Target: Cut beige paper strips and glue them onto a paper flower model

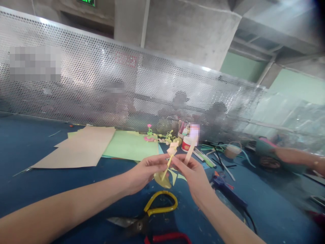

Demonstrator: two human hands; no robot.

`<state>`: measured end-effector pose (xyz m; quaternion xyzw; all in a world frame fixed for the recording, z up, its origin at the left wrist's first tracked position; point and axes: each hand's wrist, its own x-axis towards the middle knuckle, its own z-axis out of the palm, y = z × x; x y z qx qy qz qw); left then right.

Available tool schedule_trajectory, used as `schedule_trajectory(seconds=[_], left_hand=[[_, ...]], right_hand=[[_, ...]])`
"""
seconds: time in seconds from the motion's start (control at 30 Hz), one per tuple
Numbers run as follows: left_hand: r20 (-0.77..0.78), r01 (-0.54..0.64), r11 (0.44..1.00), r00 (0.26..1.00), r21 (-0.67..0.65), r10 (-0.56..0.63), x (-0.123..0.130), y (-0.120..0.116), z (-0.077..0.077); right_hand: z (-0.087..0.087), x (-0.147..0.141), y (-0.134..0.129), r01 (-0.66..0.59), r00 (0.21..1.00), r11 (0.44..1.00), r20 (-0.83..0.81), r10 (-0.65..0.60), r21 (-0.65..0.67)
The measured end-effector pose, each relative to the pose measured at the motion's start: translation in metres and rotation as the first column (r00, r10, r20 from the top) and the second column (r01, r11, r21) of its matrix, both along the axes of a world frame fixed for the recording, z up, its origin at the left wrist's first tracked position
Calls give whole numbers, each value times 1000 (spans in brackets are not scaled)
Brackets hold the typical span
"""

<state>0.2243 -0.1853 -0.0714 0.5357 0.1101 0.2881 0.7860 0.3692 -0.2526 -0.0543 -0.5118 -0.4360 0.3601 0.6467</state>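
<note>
Between my two hands, near the middle of the view, a small craft piece stands upright, with a yellow stem (pixel 167 167), a pale folded flower-like top (pixel 173 149) and a round yellowish base (pixel 163 180). My left hand (pixel 149 171) has its fingers closed around the stem from the left. My right hand (pixel 191 173) pinches at the upper stem from the right and also has a pale strip (pixel 189 153) sticking up between its fingers. Some fingertips are hidden behind the piece. Yellow-handled scissors (pixel 161 205) lie just below the hands.
Beige sheets (pixel 83 145) and green paper (pixel 130 145) lie at left. Small craft plants (pixel 149 130) and a red-white tub (pixel 186 144) stand behind. At right are a blue glue gun (pixel 228 191), a cup (pixel 232 151) and another person's arm (pixel 297 156). A perforated metal screen (pixel 88 78) borders the table.
</note>
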Motion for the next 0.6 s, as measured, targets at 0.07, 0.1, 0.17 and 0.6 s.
schedule_trajectory(seconds=[0.07, 0.1, 0.17, 0.6], left_hand=[[-9, 1, 999, 1000, 38, 0, 0, -2, 2], [-16, -12, 998, 1000, 63, 13, 0, -3, 2], [-20, -65, 993, 998, 101, 68, 1, -4, 0], [-55, -135, 991, 989, -3, 134, 3, 5, -3]], right_hand=[[-1, -1, 1, 20, 1000, 1000, 18, -20, -6], [-1, -1, 1, 26, 999, 1000, 22, -26, -8], [-1, -3, 1, 27, 999, 1000, 28, -27, -7], [5, 15, -11, -24, 993, 990, 113, 40, -138]])
